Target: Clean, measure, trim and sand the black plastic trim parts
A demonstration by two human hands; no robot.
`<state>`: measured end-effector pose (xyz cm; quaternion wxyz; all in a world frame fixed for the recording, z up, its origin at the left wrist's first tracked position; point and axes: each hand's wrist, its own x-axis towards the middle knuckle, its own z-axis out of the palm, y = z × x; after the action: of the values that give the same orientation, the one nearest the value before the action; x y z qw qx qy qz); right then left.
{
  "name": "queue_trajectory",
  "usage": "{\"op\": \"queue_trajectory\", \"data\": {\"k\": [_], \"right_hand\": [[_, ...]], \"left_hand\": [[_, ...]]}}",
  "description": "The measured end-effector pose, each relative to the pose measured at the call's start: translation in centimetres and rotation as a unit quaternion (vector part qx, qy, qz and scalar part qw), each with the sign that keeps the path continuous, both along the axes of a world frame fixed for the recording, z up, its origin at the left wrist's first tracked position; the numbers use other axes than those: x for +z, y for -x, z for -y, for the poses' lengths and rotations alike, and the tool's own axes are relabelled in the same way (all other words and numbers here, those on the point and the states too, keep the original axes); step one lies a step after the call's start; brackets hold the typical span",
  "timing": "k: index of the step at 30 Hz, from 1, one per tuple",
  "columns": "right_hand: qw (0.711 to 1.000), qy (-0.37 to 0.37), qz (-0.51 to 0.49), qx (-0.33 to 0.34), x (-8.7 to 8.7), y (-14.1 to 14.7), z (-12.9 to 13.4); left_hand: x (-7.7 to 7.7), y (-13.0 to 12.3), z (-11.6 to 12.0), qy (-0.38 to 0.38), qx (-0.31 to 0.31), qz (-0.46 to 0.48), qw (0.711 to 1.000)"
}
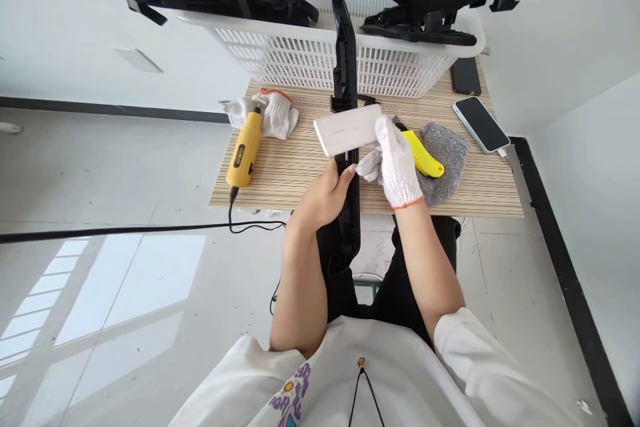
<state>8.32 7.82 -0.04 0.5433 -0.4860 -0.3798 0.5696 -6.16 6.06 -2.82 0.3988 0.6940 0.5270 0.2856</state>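
A long black plastic trim piece [345, 73] runs from the basket's edge down over the table and between my knees. My bare left hand [323, 199] is closed around its middle, thumb on top. In a white knit glove with an orange cuff, my right hand [397, 163] grips a thin white rectangular plate [349, 130] by its right end. The plate lies across the trim piece just beyond my left fingers and hides part of it; whether they touch I cannot tell. Close to the right glove are a yellow utility knife [423, 153] and a grey cloth [447, 163].
On the table [280, 177], a yellow corded rotary tool [245, 150] stands left beside a crumpled white glove [280, 113]. A white basket [300, 57] at the back holds more black parts [430, 17]. Two phones [483, 123] lie at right. A black cable [125, 230] crosses on the left.
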Motion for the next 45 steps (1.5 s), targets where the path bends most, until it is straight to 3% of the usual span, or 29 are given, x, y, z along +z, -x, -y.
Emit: {"op": "queue_trajectory", "data": {"k": [4,6,11,22,27,33,37,45], "right_hand": [[0.999,-0.001,0.008,0.047,0.2,0.2,0.4],[0.999,-0.012,-0.002,0.037,0.4,0.0,0.7],[0.996,-0.075,-0.051,-0.020,0.7,-1.6,1.1],[0.992,-0.100,-0.062,0.053,1.3,-2.1,1.8],[0.991,-0.076,-0.098,0.055,1.2,-2.0,1.9],[0.988,-0.105,-0.056,0.099,1.2,-1.1,1.7],[0.996,-0.061,-0.053,0.040,0.4,-0.1,0.8],[0.999,-0.038,-0.022,0.025,0.0,0.9,0.5]], "left_hand": [[0.0,-0.1,0.0,-0.046,-0.014,0.009,0.999],[-0.1,0.0,0.0,-0.063,-0.026,0.023,0.997],[-0.5,0.2,0.1,-0.013,-0.021,0.025,0.999],[0.0,0.2,0.2,0.040,0.000,0.016,0.999],[0.1,0.2,0.2,0.030,0.001,0.002,1.000],[-0.1,0.2,0.1,0.003,-0.013,0.005,1.000],[0.0,0.1,0.1,0.015,0.011,-0.007,1.000],[0.0,0.2,0.1,0.028,0.006,-0.007,1.000]]}}
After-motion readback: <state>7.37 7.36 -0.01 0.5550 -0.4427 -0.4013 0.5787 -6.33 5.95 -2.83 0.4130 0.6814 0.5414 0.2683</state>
